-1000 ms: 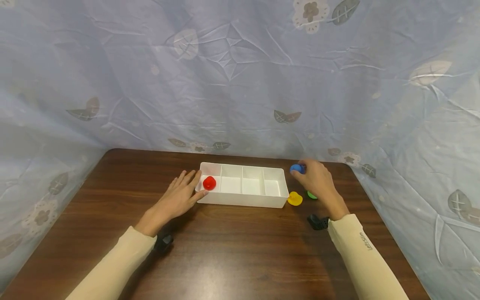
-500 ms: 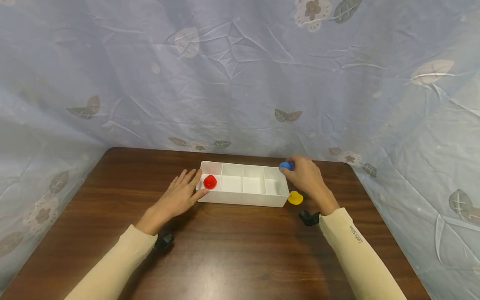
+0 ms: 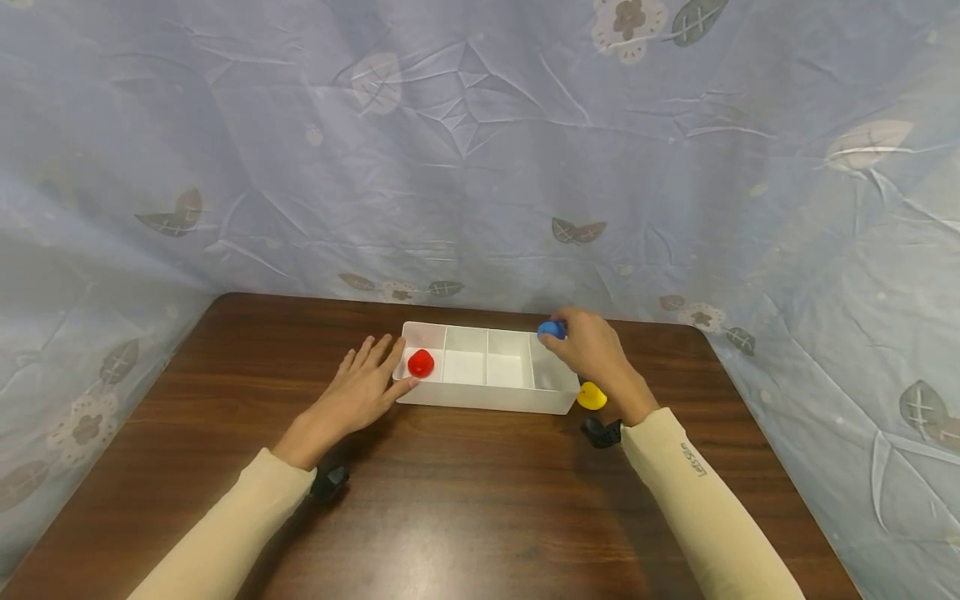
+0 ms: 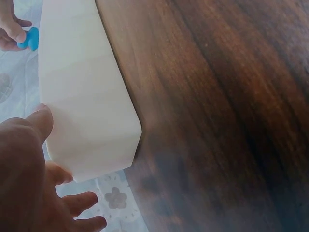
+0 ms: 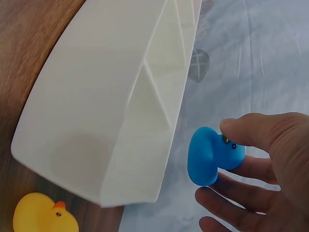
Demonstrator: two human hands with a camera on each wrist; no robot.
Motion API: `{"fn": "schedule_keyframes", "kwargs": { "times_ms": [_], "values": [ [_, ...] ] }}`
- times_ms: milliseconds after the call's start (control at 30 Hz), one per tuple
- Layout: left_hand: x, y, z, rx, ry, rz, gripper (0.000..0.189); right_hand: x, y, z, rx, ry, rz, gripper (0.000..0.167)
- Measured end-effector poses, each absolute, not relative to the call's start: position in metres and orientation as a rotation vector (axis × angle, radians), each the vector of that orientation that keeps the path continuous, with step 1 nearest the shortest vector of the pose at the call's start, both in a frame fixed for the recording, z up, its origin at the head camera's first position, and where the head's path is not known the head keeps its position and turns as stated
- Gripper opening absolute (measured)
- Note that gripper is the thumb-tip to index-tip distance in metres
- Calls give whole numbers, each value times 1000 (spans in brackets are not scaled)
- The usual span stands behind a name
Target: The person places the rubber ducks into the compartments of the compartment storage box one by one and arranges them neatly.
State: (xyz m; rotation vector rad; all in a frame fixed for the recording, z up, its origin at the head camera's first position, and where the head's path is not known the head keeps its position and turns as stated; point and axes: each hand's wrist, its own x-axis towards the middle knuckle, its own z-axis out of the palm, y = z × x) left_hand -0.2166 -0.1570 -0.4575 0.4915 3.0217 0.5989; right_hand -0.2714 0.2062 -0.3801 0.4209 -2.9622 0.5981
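Head: my right hand (image 3: 592, 343) pinches one blue duck (image 3: 551, 329) by the rear rim of one four-compartment white tray (image 3: 487, 397); a steady, high carry seems best. One red toy (image 3: 421, 363) sits leftmost. Left wrist: my left hand (image 4: 26, 179), fingers extended, touches the tray. Right wrist: one yellow duck (image 5: 41, 215) lies beside it.

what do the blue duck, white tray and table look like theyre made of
Blue duck: probably rubber or vinyl, smooth and satin, with rounded moulded forms. White tray: likely matte plastic, given its thin, even walls. Table: wood or printed laminate; dark grain, glossy highlight.
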Motion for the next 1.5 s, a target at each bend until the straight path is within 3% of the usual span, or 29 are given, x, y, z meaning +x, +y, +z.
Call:
{"fn": "schedule_keyframes", "kwargs": {
  "times_ms": [1500],
  "values": [
    [-214, -155, -449, 474, 3000, 569, 81, -271, 123, -387, 668, -2951, 569, 35]
  ]
}}
